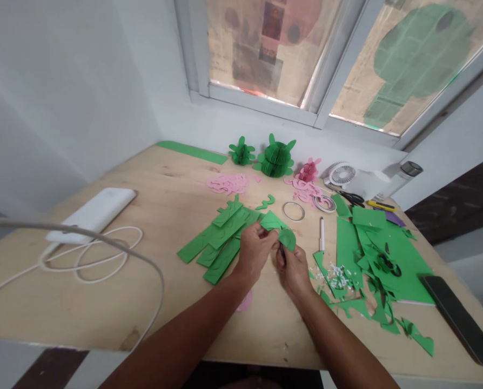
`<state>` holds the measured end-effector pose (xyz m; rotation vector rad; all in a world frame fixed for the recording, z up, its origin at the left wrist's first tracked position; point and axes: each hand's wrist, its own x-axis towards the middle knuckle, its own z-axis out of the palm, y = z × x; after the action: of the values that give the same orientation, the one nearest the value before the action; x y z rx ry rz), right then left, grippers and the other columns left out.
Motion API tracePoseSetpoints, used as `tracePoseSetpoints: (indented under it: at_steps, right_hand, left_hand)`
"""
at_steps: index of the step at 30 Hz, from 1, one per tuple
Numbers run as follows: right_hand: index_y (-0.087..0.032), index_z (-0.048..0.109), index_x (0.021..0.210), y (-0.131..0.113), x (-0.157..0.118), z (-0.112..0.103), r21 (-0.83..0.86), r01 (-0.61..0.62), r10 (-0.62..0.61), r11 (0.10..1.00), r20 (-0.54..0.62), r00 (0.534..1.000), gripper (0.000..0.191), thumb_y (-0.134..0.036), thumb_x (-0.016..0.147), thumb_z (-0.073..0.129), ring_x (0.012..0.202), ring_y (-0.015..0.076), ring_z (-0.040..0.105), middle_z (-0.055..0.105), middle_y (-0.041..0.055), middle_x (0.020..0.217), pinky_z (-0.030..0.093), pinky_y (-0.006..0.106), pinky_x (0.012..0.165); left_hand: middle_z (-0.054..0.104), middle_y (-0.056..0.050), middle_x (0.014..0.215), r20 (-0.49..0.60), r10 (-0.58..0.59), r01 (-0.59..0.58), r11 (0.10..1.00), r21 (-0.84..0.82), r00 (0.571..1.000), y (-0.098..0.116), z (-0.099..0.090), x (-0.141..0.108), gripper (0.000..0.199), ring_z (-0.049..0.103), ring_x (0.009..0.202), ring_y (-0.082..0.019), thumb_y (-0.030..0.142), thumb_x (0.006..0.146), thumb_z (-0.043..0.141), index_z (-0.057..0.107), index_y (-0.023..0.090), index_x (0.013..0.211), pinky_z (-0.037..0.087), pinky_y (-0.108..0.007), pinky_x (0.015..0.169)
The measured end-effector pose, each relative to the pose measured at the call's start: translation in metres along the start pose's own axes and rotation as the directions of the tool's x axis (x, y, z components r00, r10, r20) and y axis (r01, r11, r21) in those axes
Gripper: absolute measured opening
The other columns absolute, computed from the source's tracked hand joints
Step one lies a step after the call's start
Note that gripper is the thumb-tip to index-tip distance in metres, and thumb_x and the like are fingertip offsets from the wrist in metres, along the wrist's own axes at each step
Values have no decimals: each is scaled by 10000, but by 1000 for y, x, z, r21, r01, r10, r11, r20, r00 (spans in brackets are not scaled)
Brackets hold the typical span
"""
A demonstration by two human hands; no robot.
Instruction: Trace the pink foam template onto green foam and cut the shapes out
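Observation:
My left hand (pixel 257 244) pinches a green paper piece (pixel 272 220) near the middle of the table. Close beside it, my right hand (pixel 295 268) is closed around a small dark tool, mostly hidden by the fingers, at the lower edge of the rounded part of the green paper (pixel 287 238). Left of my hands lie overlapping green paper strips (pixel 221 243) with curved lines on them. A small curly green cutout (pixel 267 202) and a ring of tape (pixel 293 211) rest just beyond my hands.
Green sheets and scraps (pixel 403 259) cover the right side, with a black phone (pixel 460 319). Paper figures (pixel 277 159), pink cutouts (pixel 229 183), a small fan (pixel 342 174) and black scissors (pixel 351 198) stand or lie at the back. A white power bank (pixel 93 213) with cables is left.

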<state>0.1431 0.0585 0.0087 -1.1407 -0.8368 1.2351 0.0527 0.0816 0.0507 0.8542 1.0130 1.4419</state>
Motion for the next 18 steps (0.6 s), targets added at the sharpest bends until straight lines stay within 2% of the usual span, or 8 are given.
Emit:
tracePoseSetpoints:
  at_steps: [8,18]
  right_hand:
    - [-179,592,636,3,2,-2,7,-15,15,1000,18,1000,461,-622,703,702,347,54,222,358,-101,368,101,238,379]
    - [-179,593,635,1,2,-3,-12,20,-19,1000,30,999,453,-616,718,679,350,53,217,348,-105,372,98,241,384]
  left_hand:
    - [530,51,508,38,-4,4,1000,4,999,-1,-1,1,83,480,470,-88,211,625,623,558,163,607,404,-208,506]
    - [553,42,510,66,-41,40,999,21,997,13,-2,1,90,496,475,-90,218,603,650,586,157,585,395,-202,495]
